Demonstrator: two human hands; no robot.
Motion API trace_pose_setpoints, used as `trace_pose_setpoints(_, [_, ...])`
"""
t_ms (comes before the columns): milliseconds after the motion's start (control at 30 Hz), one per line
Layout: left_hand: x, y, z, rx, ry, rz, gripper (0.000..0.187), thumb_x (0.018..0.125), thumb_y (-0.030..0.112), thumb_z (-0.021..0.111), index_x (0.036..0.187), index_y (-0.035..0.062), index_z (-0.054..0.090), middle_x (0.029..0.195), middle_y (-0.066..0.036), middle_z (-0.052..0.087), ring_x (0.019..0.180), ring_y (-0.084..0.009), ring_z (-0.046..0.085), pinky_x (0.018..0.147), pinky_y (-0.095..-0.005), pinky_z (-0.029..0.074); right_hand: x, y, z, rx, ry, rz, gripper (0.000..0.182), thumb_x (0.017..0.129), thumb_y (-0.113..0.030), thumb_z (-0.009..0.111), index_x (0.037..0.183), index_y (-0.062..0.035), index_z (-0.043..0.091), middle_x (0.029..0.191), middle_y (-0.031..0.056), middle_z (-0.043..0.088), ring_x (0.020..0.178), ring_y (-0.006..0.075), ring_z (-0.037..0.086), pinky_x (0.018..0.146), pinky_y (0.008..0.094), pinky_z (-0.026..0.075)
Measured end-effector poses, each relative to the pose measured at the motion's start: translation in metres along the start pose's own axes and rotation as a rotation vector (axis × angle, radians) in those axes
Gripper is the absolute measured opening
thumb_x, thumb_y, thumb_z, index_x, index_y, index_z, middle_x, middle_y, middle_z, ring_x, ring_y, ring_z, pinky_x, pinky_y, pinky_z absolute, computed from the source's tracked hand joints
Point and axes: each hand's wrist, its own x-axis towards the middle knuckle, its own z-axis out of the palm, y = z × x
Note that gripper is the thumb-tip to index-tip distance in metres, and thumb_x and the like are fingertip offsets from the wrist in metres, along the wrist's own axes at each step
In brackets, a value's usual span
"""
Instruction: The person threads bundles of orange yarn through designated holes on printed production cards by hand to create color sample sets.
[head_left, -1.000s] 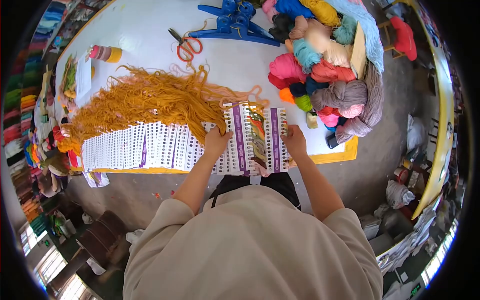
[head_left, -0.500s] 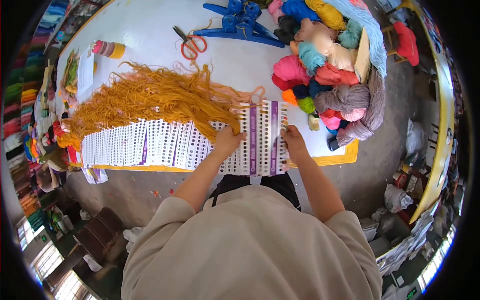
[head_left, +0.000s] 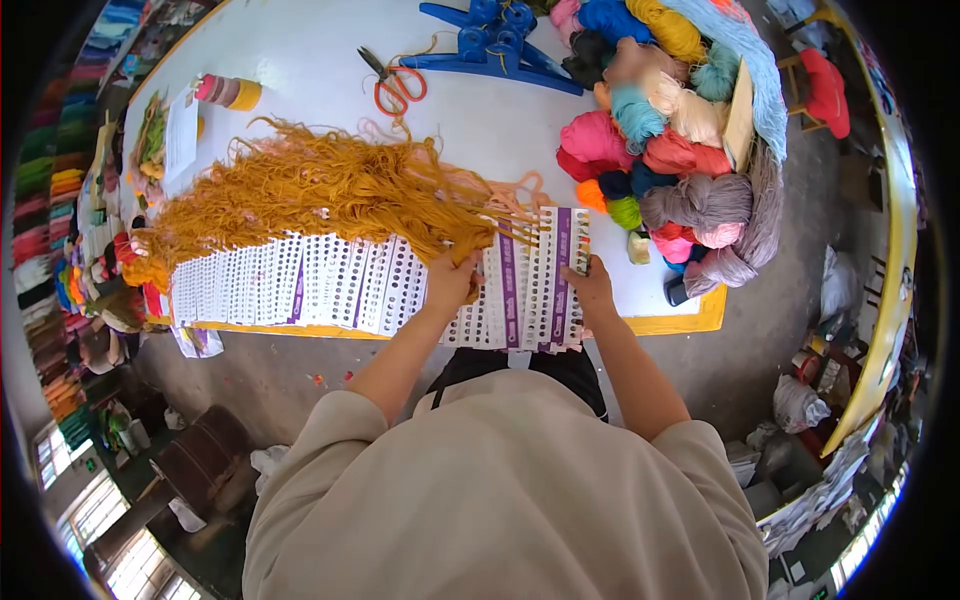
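White cards with rows of holes and purple strips [head_left: 510, 290] lie overlapping at the table's front edge. Mustard-brown yarn [head_left: 330, 190] is heaped over a longer row of similar cards [head_left: 330, 285] to the left, and a few of its strands reach across the tops of the cards between my hands. My left hand [head_left: 450, 283] is closed around the end of the mustard yarn at the left side of these cards. At their right edge, my right hand [head_left: 590, 290] pinches the rightmost card, thumb on its face.
Colourful yarn skeins [head_left: 670, 130] are piled at the table's right. Red-handled scissors [head_left: 398, 88] and a blue stand [head_left: 495, 45] lie at the back. A striped yarn cone [head_left: 230, 92] is at back left. A dark round object [head_left: 677, 290] sits near the right corner.
The right-hand cards have spread a little to the right with my right hand. Mustard strands now stretch across their tops. The whole view has shifted slightly.
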Motion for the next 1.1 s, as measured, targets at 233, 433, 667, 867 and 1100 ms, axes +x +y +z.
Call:
trace_pose_setpoints(233, [-0.007,0.012,0.044,0.341,-0.185,0.121,0.038,0.094,0.037,0.059,0.101,0.0001,0.067,0.072,-0.009,0.068,0.061,-0.0150,0.066,0.059,-0.0307,0.049,0.000,0.002,-0.004,-0.003,-0.034,-0.001,0.038,0.080,-0.013,0.072,0.110,0.0032,0.054,0.094,0.0109,0.065,0.083,0.0167,0.060,0.074,0.0317,0.050])
trace_pose_setpoints(433, [-0.004,0.038,0.053,0.517,-0.193,0.064,0.034,0.094,0.032,0.061,0.106,0.0012,0.067,0.077,-0.006,0.068,0.058,-0.0116,0.059,0.056,-0.0266,0.045,0.008,0.019,-0.015,-0.126,0.097,-0.043,0.042,0.078,-0.016,0.074,0.109,0.0034,0.054,0.092,0.0135,0.065,0.081,0.0198,0.061,0.074,0.0332,0.050])
trace_pose_setpoints(667, [0.018,0.015,0.019,-0.163,0.021,-0.120,0.021,0.097,0.021,0.055,0.096,0.0014,0.062,0.083,-0.006,0.067,0.058,-0.0125,0.059,0.052,-0.0258,0.047,0.001,0.009,-0.014,-0.195,0.195,-0.005,0.043,0.079,-0.015,0.073,0.111,0.0039,0.053,0.094,0.0156,0.065,0.082,0.0220,0.062,0.075,0.0341,0.049])
trace_pose_setpoints(867, [0.023,0.005,0.029,-0.007,0.098,-0.048,0.019,0.096,0.021,0.056,0.095,0.0024,0.061,0.085,-0.006,0.066,0.062,-0.0128,0.061,0.047,-0.0252,0.043,0.003,0.011,-0.015,-0.210,0.181,-0.022,0.041,0.080,-0.015,0.072,0.110,0.0031,0.052,0.095,0.0171,0.065,0.083,0.0252,0.063,0.075,0.0356,0.050])
trace_pose_setpoints(1100, [0.022,0.005,0.042,0.026,-0.015,0.012,0.019,0.094,0.016,0.056,0.097,-0.0019,0.061,0.083,-0.009,0.067,0.053,-0.0141,0.061,0.049,-0.0254,0.047,0.001,-0.003,-0.018,-0.234,0.121,0.015,0.037,0.080,-0.014,0.072,0.107,0.0017,0.053,0.093,0.0151,0.066,0.082,0.0233,0.064,0.074,0.0351,0.050])
